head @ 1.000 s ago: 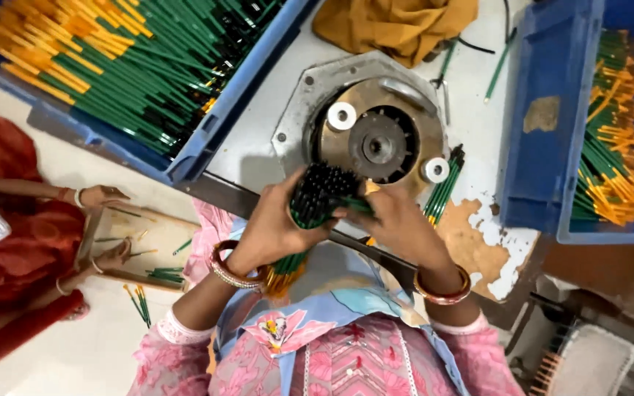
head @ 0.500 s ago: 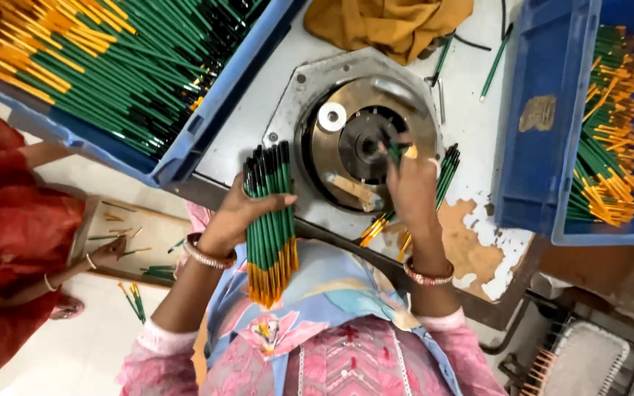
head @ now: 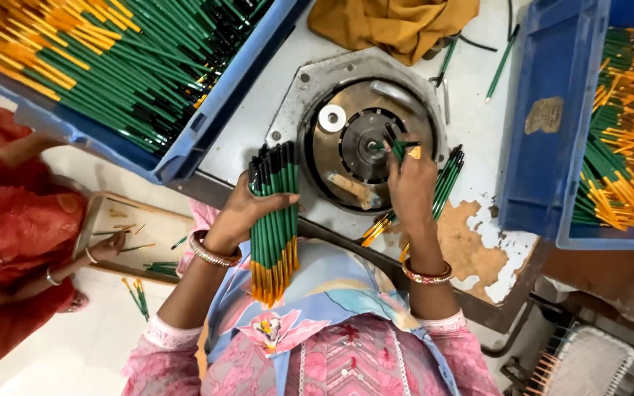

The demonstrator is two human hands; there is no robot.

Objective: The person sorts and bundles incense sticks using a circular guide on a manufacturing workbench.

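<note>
- The left hand is clenched around a thick bundle of green pencils. The bundle stands almost upright in the view, with the black ends up and the yellow-orange ends down, over the person's lap.
- The right hand grasps a few green pencils with its fingertips and holds them at the round metal disc, near the dark centre of it (how many pencils I cannot tell).
- The disc sits in a grey metal plate which is fixed on the white surface. A small white ring lies on the disc, left of its centre.
- Just beside the right hand, on its right side, a small pile of green pencils lies on the surface, and some yellow tips show under the wrist.
- Both wrists carry bangles, and the sleeves are pink with a pattern.
- To the upper left, a blue crate is full of green and yellow pencils lying side by side.
- To the right, a second blue crate holds more of the same pencils (less tidy here).
- A mustard-yellow cloth lies at the top edge of the surface, and a few single pencils are scattered near it.
- At the left, another person in red clothes sits on the floor, with one hand on a wooden tray with some loose pencils.
</note>
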